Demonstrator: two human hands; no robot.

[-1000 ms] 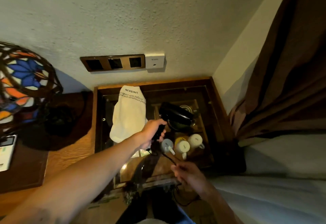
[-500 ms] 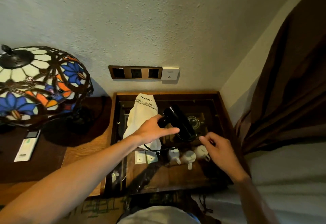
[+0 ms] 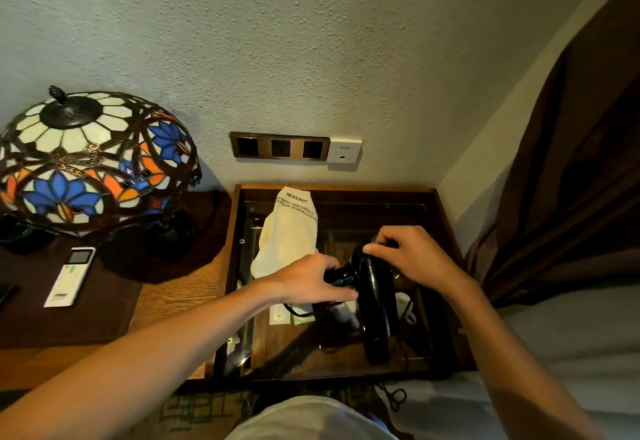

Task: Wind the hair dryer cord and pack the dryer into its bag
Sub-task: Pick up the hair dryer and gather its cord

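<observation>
The black hair dryer (image 3: pixel 375 304) is held above the glass-topped side table (image 3: pixel 446 228), its barrel pointing toward me. My left hand (image 3: pixel 311 283) grips its folded handle from the left. My right hand (image 3: pixel 408 256) pinches the black cord at the dryer's far end. The cord (image 3: pixel 394 396) trails down past the table's front edge in loose loops. The white cloth bag (image 3: pixel 289 231), printed with black lettering, lies flat on the table just behind my left hand.
White cups (image 3: pixel 405 304) sit under the glass below the dryer. A stained-glass lamp (image 3: pixel 93 159) and a white remote (image 3: pixel 69 277) stand on the wooden desk to the left. Wall sockets (image 3: pixel 280 147) are behind, a brown curtain (image 3: pixel 571 180) and the bed to the right.
My right hand rose from low by the cord up to the dryer's far end. The dryer turned so its barrel points toward me. The head camera tilted and shifted.
</observation>
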